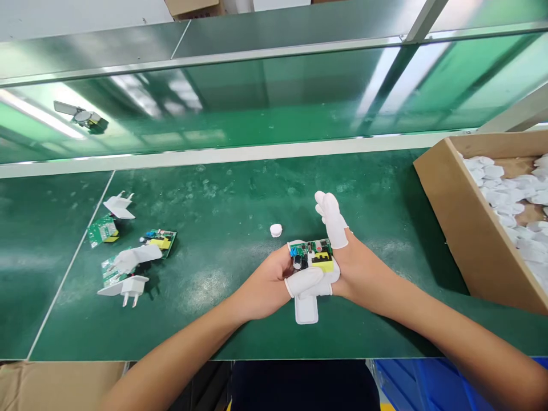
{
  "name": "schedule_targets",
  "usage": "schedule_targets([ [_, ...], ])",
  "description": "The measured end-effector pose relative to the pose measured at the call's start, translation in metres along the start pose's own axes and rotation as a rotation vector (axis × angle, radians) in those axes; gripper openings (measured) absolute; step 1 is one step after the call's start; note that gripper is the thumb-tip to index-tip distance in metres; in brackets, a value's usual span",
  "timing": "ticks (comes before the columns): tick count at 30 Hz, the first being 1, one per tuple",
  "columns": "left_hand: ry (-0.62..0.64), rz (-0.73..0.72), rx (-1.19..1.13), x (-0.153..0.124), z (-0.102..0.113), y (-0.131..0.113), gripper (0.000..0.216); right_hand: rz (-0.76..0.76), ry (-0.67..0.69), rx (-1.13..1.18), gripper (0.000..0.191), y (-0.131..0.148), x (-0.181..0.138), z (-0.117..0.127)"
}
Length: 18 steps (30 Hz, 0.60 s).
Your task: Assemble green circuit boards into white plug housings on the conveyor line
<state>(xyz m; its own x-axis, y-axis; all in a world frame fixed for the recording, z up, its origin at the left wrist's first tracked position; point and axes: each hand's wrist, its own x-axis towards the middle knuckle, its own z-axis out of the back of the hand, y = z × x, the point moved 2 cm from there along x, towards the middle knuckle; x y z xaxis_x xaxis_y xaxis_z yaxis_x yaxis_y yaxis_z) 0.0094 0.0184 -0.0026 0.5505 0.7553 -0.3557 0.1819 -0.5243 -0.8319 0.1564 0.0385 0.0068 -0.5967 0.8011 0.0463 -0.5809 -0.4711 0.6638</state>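
While pinching a circuit board in the left hand, with right hand spread, working near a white piece, between plug assemblies and cardboard box.

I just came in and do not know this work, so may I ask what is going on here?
A person holds a small circuit board above the green bench. The left hand grips it, thumb in front; the right hand is at its other side, some fingers stretched away. White finger cots cover several fingers. A white plastic piece shows below the board. More boards and white plug pieces lie to the left; a cardboard box of white pieces is at right.
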Motion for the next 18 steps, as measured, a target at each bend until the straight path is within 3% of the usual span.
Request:
schedule_targets([
  [6, 0.01, 0.02, 0.126, -0.004, 0.001, -0.006, 0.027, 0.028, -0.03, -0.057, 0.107, 0.004, 0.0, 0.001],
  [11, -0.003, -0.019, 0.336, -0.01, -0.001, -0.017, 0.019, 0.085, -0.15, -0.063, 0.112, 0.005, 0.001, 0.005],
  [18, -0.061, 0.015, 0.124, -0.007, 0.007, -0.017, 0.02, 0.049, -0.181, 0.016, 0.108, 0.005, 0.002, 0.016],
])
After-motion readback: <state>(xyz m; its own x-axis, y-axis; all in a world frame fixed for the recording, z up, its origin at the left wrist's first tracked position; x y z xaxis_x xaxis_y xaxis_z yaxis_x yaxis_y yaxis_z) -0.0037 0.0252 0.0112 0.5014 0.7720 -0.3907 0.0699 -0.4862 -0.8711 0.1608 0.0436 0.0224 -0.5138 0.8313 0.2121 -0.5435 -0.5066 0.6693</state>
